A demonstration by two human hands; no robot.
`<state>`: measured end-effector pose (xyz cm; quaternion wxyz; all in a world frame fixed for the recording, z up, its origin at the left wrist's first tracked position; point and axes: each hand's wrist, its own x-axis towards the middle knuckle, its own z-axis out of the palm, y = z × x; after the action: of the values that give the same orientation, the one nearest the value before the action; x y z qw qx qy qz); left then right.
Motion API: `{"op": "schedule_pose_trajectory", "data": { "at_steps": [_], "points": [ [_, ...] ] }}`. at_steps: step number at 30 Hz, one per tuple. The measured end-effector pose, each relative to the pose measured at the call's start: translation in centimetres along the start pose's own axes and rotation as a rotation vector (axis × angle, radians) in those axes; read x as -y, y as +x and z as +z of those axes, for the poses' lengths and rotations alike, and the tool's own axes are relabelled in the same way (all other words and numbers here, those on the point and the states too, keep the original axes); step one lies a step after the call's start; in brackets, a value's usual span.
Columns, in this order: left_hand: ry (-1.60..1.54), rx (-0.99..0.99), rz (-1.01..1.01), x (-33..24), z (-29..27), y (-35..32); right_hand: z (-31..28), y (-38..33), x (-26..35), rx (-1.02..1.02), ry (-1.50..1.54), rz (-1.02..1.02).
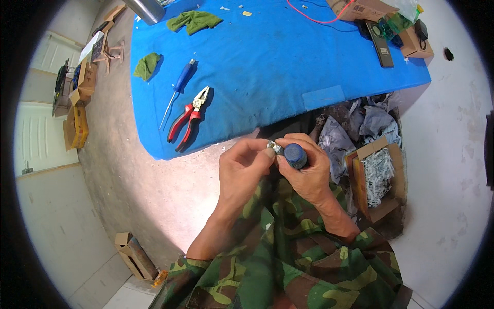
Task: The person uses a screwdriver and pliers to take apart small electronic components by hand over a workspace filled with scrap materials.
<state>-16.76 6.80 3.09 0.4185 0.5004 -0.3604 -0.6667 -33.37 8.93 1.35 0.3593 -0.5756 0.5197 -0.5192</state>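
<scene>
My left hand [241, 167] pinches a small shiny metal piece [276, 148] between thumb and forefinger, just off the near edge of the table. My right hand [312, 172] is closed round a dark blue thing with a round end [295, 154], perhaps a handle or a cap; the rest of it is hidden in the palm. The right fingertips also meet the metal piece. On the blue-covered table [257, 77] lie combination pliers [189, 119] with red and black grips, jaws pointing away. Beside them is a screwdriver [181, 82] with a blue handle.
Green cloths [193, 21] and a steel flask [146, 9] are at the table's far left. A phone [380, 45], a green plastic bottle [396, 23] and cardboard boxes sit far right. Below, at right, stand grey bags [337, 141] and an open carton [381, 177] of small silvery pieces.
</scene>
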Motion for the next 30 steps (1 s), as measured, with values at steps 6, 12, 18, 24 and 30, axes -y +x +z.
{"op": "schedule_pose_trajectory", "data": {
  "at_steps": [6,12,18,24,30],
  "points": [
    [-0.006,-0.008,0.011,0.2,0.0,-0.3,0.1,-0.2,0.4,0.005,0.018,0.011],
    [-0.038,0.054,0.005,0.7,-0.8,-0.4,0.2,-0.3,0.2,-0.020,0.018,0.011],
    [-0.043,0.037,0.009,0.8,-0.6,-0.4,0.3,-0.2,0.3,-0.040,0.036,0.033],
    [-0.036,0.047,0.007,1.5,-1.0,-0.3,0.5,0.0,0.5,-0.025,0.035,0.081],
    [-0.006,0.007,-0.026,0.9,-0.7,-0.3,0.5,0.2,0.4,-0.013,0.003,0.095]
  ]
}}
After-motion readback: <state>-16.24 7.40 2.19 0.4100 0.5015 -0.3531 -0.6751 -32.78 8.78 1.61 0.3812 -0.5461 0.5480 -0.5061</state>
